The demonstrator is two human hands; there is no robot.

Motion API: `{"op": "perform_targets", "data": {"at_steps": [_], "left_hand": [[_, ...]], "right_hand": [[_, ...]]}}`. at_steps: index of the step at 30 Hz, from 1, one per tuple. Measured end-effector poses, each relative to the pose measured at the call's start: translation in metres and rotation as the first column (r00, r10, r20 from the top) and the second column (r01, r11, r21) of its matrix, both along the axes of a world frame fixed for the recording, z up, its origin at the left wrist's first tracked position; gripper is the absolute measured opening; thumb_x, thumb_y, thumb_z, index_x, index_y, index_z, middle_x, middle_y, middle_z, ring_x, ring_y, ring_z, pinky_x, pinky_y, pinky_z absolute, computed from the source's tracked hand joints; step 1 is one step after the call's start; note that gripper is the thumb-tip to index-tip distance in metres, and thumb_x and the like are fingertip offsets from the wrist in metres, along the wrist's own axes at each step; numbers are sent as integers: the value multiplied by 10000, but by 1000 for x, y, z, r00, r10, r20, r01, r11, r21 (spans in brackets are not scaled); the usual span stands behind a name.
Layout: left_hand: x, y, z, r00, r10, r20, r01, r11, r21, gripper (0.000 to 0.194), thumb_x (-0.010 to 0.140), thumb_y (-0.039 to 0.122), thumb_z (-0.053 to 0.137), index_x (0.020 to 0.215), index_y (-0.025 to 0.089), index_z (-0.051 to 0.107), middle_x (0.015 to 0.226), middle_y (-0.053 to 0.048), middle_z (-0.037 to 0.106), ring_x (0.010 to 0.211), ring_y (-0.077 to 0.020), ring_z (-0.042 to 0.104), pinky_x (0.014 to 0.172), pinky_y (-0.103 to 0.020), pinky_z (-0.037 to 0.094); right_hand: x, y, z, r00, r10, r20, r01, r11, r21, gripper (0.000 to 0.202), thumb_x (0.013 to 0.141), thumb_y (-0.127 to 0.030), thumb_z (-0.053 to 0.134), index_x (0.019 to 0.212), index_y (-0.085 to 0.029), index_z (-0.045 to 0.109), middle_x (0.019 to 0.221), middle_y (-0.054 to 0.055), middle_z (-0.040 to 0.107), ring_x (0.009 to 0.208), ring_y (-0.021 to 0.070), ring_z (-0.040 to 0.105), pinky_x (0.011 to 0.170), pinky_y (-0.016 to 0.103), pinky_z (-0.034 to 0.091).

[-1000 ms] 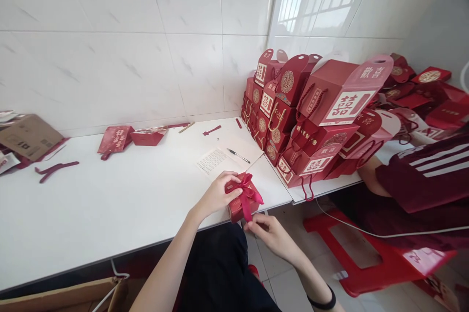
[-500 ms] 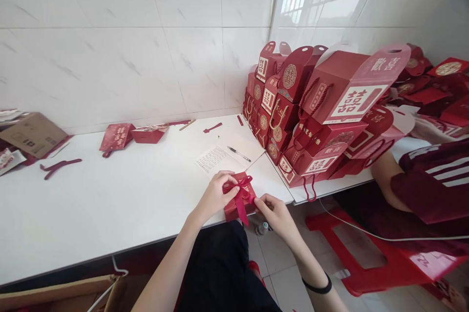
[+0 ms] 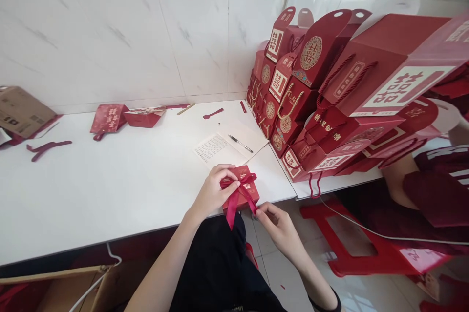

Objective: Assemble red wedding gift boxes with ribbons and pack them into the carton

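A small red gift box [image 3: 243, 198] with gold print sits at the table's front edge, with a crimson ribbon [image 3: 232, 209] tied in a bow over its top. My left hand [image 3: 219, 186] grips the box from its left side, the thumb pressed on the bow's knot and the fingers curled over the left loop. Between the thumb and forefinger of my right hand [image 3: 275, 220] is the end of the ribbon's right tail, just past the box's lower right corner. The other tail hangs loose over the box's front.
Stacked red gift boxes [image 3: 322, 92] with rope handles rise at the right, a co-worker's arm [image 3: 399, 185] beside them. Behind my hands lie a notebook [image 3: 208, 148] and a pen [image 3: 240, 143]. Two small red boxes [image 3: 144, 117] stand further left. A red stool [image 3: 351, 258] is below right.
My right hand has moved slightly down, drawing the right tail out straighter. The left tail now hangs further left, and more of the box top shows. The view has shifted.
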State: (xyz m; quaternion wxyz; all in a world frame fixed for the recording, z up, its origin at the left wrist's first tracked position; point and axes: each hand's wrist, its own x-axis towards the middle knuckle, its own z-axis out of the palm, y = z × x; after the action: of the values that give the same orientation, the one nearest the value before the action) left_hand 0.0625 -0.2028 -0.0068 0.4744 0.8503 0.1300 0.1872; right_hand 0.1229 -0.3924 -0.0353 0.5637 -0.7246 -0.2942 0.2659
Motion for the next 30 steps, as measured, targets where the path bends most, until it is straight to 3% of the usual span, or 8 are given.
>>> {"op": "perform_targets", "data": {"at_steps": [17, 24, 26, 30], "left_hand": [[-2, -1, 0, 999, -9, -33, 9, 1000, -16, 48, 805, 243, 546, 781, 214, 576, 1169, -40, 533, 1163, -207, 466, 1018, -408, 364], [-1, -1, -2, 1000, -10, -12, 9, 1000, -28, 47, 802, 241, 550, 780, 209, 577, 1170, -42, 529, 1158, -206, 463, 1025, -416, 356], [0, -2, -2, 1000, -1, 2, 1, 1000, -25, 41, 797, 234, 555, 773, 208, 576, 1162, -42, 534, 1157, -207, 461, 1031, -423, 347], [0, -3, -2, 1000, 1, 6, -1, 999, -38, 36, 797, 233, 552, 780, 210, 574, 1174, -45, 531, 1161, -213, 458, 1018, -431, 360]], "right_hand": [[-7, -9, -10, 998, 46, -47, -47, 999, -17, 294, 876, -428, 489, 723, -186, 556, 697, 13, 604, 681, 153, 562, 648, 231, 421], [-27, 4, -4, 948, 270, -169, -280, 959, -42, 310, 869, -447, 491, 755, -174, 584, 703, 24, 634, 682, 157, 594, 636, 242, 445], [-36, 19, -1, 949, 248, -194, -256, 967, -16, 343, 868, -479, 477, 760, -173, 585, 679, 24, 637, 658, 157, 602, 631, 248, 454], [-45, 43, 0, 971, 93, -219, -95, 996, 2, 423, 868, -533, 443, 717, -169, 597, 615, 28, 629, 617, 159, 607, 639, 256, 469]]}}
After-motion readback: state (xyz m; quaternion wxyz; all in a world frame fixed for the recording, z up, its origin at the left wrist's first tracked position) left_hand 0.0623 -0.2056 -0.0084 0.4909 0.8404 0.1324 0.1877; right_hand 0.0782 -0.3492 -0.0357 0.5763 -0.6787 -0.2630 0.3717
